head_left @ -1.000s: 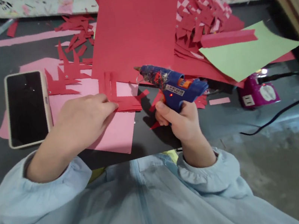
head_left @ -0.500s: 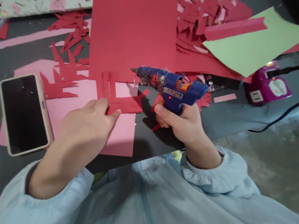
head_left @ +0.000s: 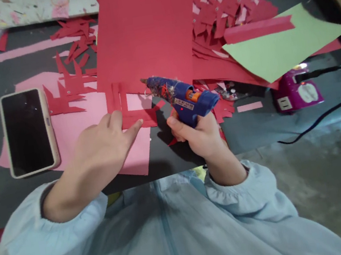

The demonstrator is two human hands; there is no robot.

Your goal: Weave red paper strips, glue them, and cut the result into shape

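The right grip (head_left: 198,138) is closed around the handle of the blue glue gun (head_left: 185,95), whose body lies just above that grip, nozzle pointing away to its left. The gun looks rigid and fairly light, though probably a little top-heavy, so the handle is the sound place to hold it. The metal tip is likely hot, as a small red light glows on the side; fingers should keep well back from it. Wispy strands cling around the front of the body and could drag on paper.

The left grip (head_left: 103,142) rests palm down, thumb spread apart from the fingers, at the near edge of the red paper strips (head_left: 141,118). These lie directly ahead and to the right of it, over pink paper (head_left: 138,156) on the dark worktop (head_left: 249,132). Whether the fingertips pinch anything underneath is hidden. The strips seem thin, nearly weightless and easily creased or nudged askew; light pressure from flat fingertips suits them better than pinching, and lifting is best done by an end. The large red sheet (head_left: 145,32), beyond both grips, should bend readily, so opposite edges make the safest hold.
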